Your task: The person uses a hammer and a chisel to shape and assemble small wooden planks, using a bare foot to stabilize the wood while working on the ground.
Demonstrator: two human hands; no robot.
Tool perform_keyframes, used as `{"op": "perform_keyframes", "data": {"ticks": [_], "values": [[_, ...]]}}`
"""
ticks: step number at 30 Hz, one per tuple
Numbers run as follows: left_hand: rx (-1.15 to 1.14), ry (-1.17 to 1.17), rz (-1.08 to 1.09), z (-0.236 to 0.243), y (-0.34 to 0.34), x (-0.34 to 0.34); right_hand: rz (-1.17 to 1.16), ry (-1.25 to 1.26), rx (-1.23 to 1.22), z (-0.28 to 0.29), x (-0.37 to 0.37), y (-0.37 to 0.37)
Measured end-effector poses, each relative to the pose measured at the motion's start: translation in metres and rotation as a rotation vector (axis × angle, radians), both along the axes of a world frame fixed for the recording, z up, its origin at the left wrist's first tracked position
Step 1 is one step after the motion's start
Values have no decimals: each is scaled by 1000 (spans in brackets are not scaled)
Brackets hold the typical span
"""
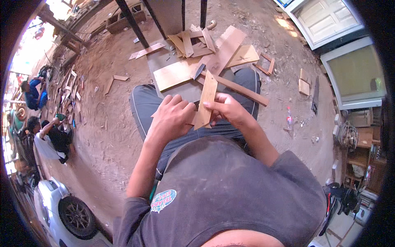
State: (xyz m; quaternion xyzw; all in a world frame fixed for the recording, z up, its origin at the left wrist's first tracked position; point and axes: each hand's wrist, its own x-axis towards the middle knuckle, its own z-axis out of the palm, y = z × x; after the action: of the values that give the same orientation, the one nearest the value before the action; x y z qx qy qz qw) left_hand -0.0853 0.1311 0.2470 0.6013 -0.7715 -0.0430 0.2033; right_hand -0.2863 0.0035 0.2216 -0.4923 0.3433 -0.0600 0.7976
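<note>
My right hand (228,109) grips a short wooden strip (207,99) with angled ends between thumb and fingers, above my lap. My left hand (172,116) is closed in a fist around another thin wooden piece (191,119), which is mostly hidden under the fingers. The two pieces meet or overlap at the near end; whether they are fastened I cannot tell. Just beyond the strip lies a hammer with a dark metal head (198,71) and a long wooden handle (242,90), reaching over my right knee.
Beyond my knees, pale boards (177,74) and wood offcuts (187,43) lie piled by dark metal posts (184,16). A plastic bottle (289,119) lies on the dirt floor at right, near framed panels (354,74). Two people (47,142) and a car (61,210) are at left.
</note>
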Motion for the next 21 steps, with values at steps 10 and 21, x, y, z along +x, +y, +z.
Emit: {"op": "perform_keyframes", "data": {"ticks": [10,21], "values": [[-76,38,367,-7,-2,20,-382,-154,8,-34,2,-9],[196,1765,447,-113,-18,-24,-486,-99,57,-50,44,0]]}}
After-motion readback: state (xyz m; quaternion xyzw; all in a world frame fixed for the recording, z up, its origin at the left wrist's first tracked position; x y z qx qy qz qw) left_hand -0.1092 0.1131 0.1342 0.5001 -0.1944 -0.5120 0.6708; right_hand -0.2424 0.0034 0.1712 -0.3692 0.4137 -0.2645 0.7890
